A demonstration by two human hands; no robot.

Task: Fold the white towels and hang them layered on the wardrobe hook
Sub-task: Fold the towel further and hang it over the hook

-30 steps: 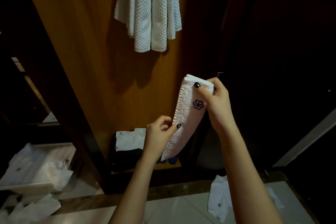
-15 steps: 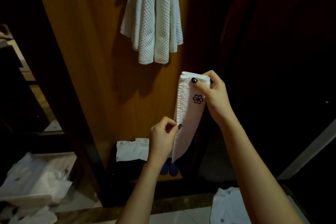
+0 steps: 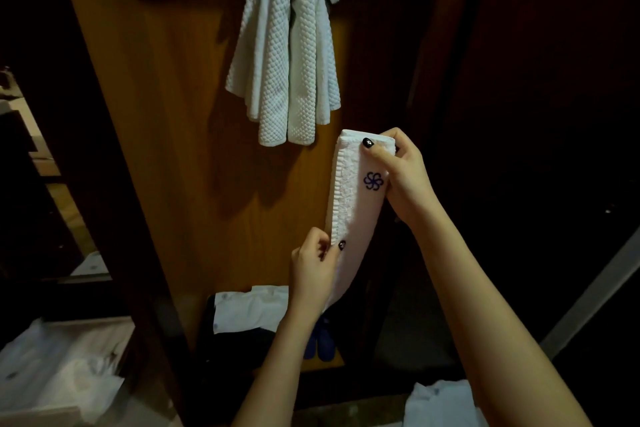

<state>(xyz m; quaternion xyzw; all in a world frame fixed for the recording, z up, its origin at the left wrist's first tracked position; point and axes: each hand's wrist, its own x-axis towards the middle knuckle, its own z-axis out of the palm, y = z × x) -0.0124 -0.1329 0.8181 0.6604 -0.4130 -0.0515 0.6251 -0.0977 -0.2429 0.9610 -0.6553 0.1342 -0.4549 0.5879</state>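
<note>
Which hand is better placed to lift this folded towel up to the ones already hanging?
The right hand, probably. It grips the folded towel at its top end, nearest the waffle towels hanging above. The left hand pinches the lower edge, farther from them.

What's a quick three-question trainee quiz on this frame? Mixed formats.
1. True or false: only one hand holds the folded towel.
2. The right hand grips the folded towel near its: A) top end, B) bottom end, C) nowhere, the hand is off it.
3. Short answer: what colour is the flower emblem on the folded towel?

Key
1. False. The left hand pinches its lower left edge as well.
2. A
3. Blue
</note>
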